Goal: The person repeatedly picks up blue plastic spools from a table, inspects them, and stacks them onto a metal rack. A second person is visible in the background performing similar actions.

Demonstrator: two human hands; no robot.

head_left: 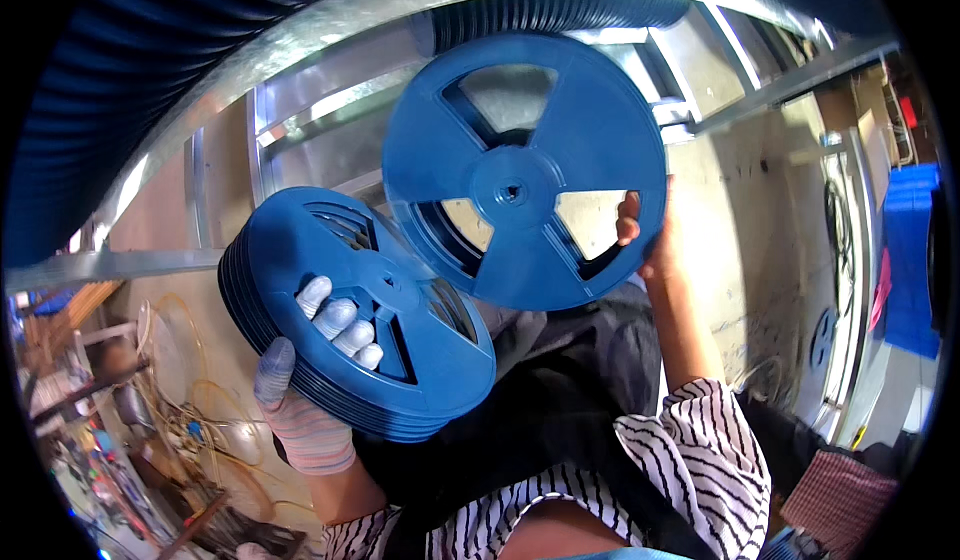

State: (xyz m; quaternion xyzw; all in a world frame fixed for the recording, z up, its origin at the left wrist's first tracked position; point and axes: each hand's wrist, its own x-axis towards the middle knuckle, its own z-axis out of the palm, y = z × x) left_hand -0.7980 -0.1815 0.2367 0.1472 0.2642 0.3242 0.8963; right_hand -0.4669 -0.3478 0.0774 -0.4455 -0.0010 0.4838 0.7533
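Observation:
In my left hand (310, 425), which wears a striped knit glove with grey-white fingertips, is a tilted stack of blue plastic reels (440, 365). The fingers reach through a window of the top reel, and the thumb lies along the outer rim. My bare right hand (660, 245) grips another blue plastic reel (605, 130) by its right edge, with fingertips showing in one window. That reel faces me, with three cut-out windows around a round hub. It is higher than the stack and overlaps its upper right side in view; whether they touch I cannot tell.
Beyond the reels runs a metal frame (255, 150) with dark ribbed hoses (560, 18). Tangled tubing and small parts lie at the lower left. At the right are a blue bin (910, 260) and a red checked cloth (838, 505).

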